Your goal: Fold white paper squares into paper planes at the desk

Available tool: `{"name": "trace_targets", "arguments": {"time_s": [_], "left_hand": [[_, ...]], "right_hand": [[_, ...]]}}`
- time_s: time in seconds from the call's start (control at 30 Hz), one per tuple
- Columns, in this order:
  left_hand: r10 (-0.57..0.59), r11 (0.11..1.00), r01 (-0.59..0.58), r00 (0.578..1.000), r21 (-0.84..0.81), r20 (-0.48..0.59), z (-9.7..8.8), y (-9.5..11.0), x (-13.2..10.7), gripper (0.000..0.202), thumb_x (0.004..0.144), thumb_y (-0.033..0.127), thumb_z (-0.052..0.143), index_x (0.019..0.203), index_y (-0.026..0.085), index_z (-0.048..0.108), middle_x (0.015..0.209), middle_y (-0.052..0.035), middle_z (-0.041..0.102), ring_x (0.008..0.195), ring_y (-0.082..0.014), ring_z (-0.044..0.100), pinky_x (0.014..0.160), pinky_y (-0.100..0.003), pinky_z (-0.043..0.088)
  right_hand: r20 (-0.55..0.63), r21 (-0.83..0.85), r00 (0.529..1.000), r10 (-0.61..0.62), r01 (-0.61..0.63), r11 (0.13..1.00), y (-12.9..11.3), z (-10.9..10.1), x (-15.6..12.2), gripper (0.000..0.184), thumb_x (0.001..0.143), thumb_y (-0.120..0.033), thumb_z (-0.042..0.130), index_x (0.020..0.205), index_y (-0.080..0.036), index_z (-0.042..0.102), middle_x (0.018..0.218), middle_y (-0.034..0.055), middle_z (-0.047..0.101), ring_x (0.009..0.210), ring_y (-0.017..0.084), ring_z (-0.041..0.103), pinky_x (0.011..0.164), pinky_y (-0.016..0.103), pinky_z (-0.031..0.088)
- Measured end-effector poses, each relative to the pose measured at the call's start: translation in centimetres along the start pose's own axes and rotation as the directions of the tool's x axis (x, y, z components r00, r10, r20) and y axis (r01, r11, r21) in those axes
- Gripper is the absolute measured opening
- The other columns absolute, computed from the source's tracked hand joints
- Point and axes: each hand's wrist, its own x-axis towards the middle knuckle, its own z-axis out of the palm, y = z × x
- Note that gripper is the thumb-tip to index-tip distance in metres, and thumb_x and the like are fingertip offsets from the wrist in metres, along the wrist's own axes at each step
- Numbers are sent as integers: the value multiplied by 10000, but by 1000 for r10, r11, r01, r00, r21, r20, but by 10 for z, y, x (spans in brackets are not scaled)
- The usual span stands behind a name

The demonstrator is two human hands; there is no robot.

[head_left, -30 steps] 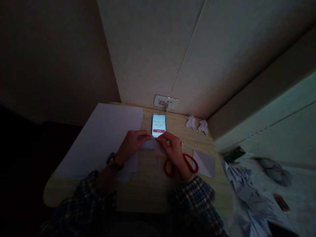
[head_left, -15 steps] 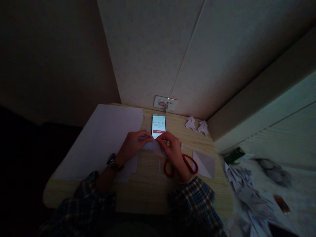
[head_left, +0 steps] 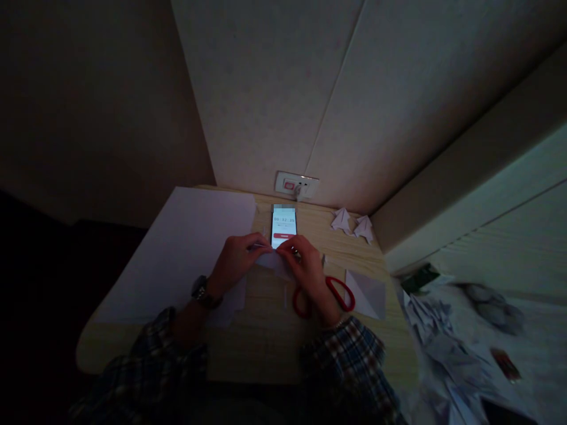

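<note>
My left hand [head_left: 237, 260] and my right hand [head_left: 305, 268] meet over a small piece of white paper [head_left: 274, 264] at the middle of the wooden table [head_left: 266, 336]. Both pinch the paper's upper edge with fingers pressed together. A lit phone [head_left: 284, 224] lies just beyond the fingertips. Red-handled scissors [head_left: 341, 294] rest under and to the right of my right wrist. A watch sits on my left wrist. The room is dim.
A large white sheet [head_left: 186, 248] covers the table's left part. Two folded paper figures [head_left: 353, 224] stand at the back right, a folded square [head_left: 367, 292] lies right of the scissors. A wall socket [head_left: 296, 185] is behind the phone. Several paper pieces [head_left: 443, 348] pile up off the table's right.
Both hands stay on the paper with only slight finger shifts. The view has drifted a little.
</note>
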Motion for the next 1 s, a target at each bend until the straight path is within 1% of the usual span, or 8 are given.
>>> {"name": "trace_targets", "arguments": {"time_s": [0.17,0.27,0.37,0.57,0.63,0.77,0.9,1.0], "left_hand": [[39,999,-39,999,8,-8,1,2,-1,227,832,347,567,726,201,705,757,-2,751,705,-169,675,690,-249,486],[46,999,-46,999,23,-7,1,2,-1,250,848,343,536,727,206,707,768,-1,756,718,-174,678,693,-249,482],[54,997,-54,998,48,-15,1,3,-2,254,851,340,526,723,212,705,770,1,757,733,-179,681,703,-248,482],[86,993,-85,996,76,-5,3,7,-4,222,850,310,536,734,218,701,780,12,755,719,-169,678,716,-238,487],[87,993,-83,995,89,-39,1,6,-4,210,843,300,545,726,217,698,770,14,752,715,-167,673,716,-236,484],[53,993,-34,985,116,-163,-4,3,-3,165,815,297,588,730,204,695,768,13,748,729,-170,666,718,-238,477],[46,995,-30,984,92,-172,-6,1,-2,159,804,303,607,733,192,696,763,8,743,717,-168,659,710,-244,472],[43,997,-31,983,71,-177,-6,2,-1,155,801,303,609,736,189,692,766,5,740,717,-165,657,707,-241,480]], "right_hand": [[-18,-116,997,-70,68,991,-3,0,-2,172,894,-202,516,729,-216,563,750,37,568,749,189,520,682,309,425],[-11,-161,996,-84,81,984,-3,0,-3,180,893,-203,502,720,-215,546,742,40,552,737,197,503,669,319,407],[-12,-160,998,-69,66,985,-3,1,-4,166,893,-222,508,735,-217,557,742,36,555,732,195,503,672,321,403],[29,-106,995,-92,94,990,-7,1,-3,145,893,-215,494,767,-216,566,777,47,572,780,202,525,708,323,421],[11,-105,996,-87,88,991,-8,0,-2,160,885,-208,494,734,-218,545,751,39,558,760,197,520,692,316,413],[-43,-119,996,-84,78,990,-6,-4,-1,172,860,-176,495,693,-215,505,719,21,529,731,183,506,671,304,388],[-62,-126,994,-89,81,989,-3,-5,-2,173,857,-167,493,690,-212,503,717,16,523,730,178,506,676,299,389],[-83,-96,993,-89,81,992,-2,-5,-2,158,871,-173,482,728,-213,539,748,24,560,756,180,524,701,302,406]]}}
